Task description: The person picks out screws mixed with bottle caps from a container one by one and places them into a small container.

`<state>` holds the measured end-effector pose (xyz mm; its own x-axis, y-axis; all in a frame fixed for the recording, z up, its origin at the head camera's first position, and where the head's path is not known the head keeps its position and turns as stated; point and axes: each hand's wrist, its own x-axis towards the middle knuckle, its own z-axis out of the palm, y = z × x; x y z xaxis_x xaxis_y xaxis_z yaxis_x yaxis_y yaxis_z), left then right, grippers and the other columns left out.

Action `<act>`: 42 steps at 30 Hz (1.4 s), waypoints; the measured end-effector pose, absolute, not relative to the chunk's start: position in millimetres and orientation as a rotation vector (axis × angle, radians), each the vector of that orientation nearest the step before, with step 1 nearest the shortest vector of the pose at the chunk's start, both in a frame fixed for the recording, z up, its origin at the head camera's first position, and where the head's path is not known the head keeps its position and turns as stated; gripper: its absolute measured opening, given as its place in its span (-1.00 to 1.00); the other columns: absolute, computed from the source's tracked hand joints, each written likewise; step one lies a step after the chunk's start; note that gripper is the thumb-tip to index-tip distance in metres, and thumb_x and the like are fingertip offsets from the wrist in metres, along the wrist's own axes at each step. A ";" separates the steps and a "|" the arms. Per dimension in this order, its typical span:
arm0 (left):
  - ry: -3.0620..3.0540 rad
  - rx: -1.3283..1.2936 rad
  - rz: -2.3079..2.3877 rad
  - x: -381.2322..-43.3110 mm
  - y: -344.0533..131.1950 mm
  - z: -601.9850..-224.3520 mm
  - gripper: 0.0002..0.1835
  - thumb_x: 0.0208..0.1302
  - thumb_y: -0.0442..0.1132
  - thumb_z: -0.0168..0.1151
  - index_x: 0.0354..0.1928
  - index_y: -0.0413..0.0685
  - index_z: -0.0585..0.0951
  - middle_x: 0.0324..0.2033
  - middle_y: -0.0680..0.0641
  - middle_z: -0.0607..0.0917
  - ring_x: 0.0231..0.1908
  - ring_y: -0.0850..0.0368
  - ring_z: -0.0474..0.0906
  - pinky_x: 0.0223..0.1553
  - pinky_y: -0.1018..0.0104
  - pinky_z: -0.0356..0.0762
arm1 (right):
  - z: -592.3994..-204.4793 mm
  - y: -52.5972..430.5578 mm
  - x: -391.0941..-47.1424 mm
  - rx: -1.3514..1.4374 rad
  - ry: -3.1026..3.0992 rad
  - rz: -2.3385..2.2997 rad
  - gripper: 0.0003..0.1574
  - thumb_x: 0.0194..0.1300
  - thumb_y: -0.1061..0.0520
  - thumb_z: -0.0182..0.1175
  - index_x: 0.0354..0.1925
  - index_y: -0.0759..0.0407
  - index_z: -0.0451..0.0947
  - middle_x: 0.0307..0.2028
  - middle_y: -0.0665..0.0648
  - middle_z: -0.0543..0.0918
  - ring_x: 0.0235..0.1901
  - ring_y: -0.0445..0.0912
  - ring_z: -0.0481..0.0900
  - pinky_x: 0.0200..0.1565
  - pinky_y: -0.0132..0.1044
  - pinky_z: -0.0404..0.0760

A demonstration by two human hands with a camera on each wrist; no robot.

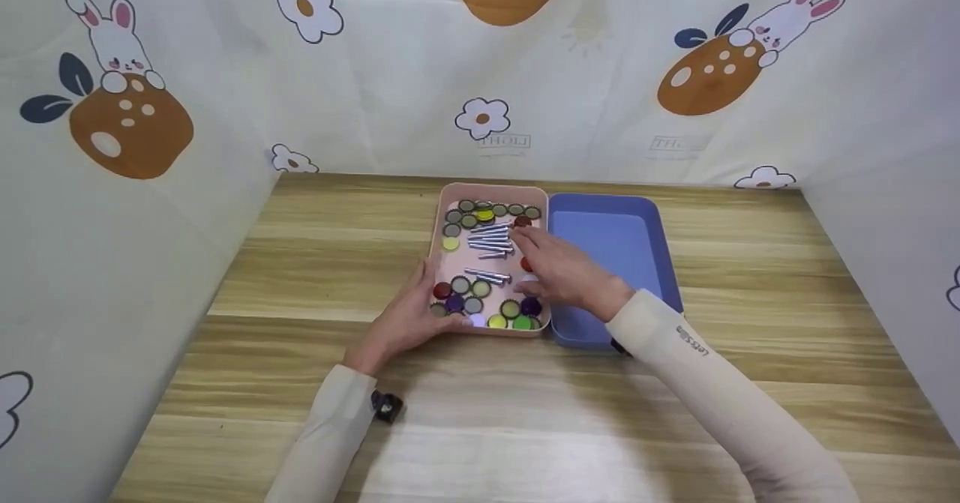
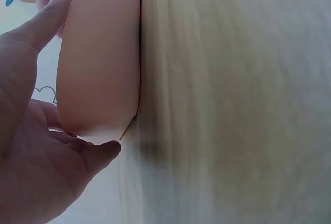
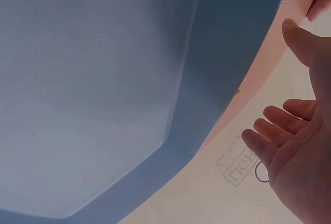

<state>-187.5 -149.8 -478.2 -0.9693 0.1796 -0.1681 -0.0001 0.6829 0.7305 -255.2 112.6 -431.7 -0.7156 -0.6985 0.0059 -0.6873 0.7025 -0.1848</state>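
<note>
A shallow pink tray (image 1: 491, 193) holds bottle caps (image 1: 481, 288) in several colours, gathered at its far and near ends. Silvery metal pins with thicker ends (image 1: 491, 242) lie across its middle, with a smaller group nearer me. My left hand (image 1: 405, 315) grips the tray's near left corner; its thumb (image 2: 49, 17) lies over the near rim and the fingers are along the left side. Over the tray's right side hovers my right hand (image 1: 562, 267), fingers loosely bent and apart. The right wrist view shows nothing between its fingers (image 3: 276, 131).
Directly right of the pink tray stands a blue tray (image 1: 600, 248) of similar size, its bare floor showing. Both are on a wood-grain table (image 1: 300, 285). A printed fabric wall (image 1: 390, 83) rises behind and at both sides.
</note>
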 end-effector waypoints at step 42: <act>2.569 0.084 1.291 -187.1 -147.0 -477.7 0.32 0.06 0.09 0.54 0.62 0.15 -0.26 0.61 -0.11 -0.05 0.55 -0.03 0.06 0.58 -0.03 -0.02 | -449.2 83.2 -274.2 -1.266 2.772 -0.082 -0.69 0.29 0.09 0.33 -0.14 0.32 0.60 -0.14 0.26 0.67 -0.16 0.10 0.67 -0.02 -0.05 0.70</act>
